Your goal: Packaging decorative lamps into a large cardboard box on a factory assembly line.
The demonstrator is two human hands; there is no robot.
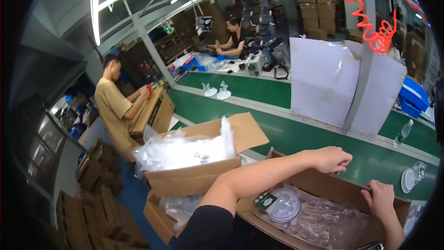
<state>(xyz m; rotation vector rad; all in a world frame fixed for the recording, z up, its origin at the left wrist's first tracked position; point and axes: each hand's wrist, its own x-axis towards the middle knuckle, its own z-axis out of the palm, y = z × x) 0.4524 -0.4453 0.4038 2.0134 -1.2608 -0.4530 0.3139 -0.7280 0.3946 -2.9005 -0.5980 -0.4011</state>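
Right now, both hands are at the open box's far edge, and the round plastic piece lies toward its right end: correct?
One slip: in the head view, the round plastic piece lies toward the left end of the box. The left hand and right hand are as stated.

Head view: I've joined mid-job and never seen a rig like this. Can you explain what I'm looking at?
There's no robot here. A person wears cameras on their head, and this wide, curved picture comes from the left one, looking down. The person's left hand and right hand are bare, both at the far rim of an open carton; how firmly they grip isn't clear. Inside lie clear plastic wrapping and a round clear item. Beyond is a long green surface with clear round-based pieces and a bottle. To the left sits another carton holding bagged contents. Two co-workers are farther back.
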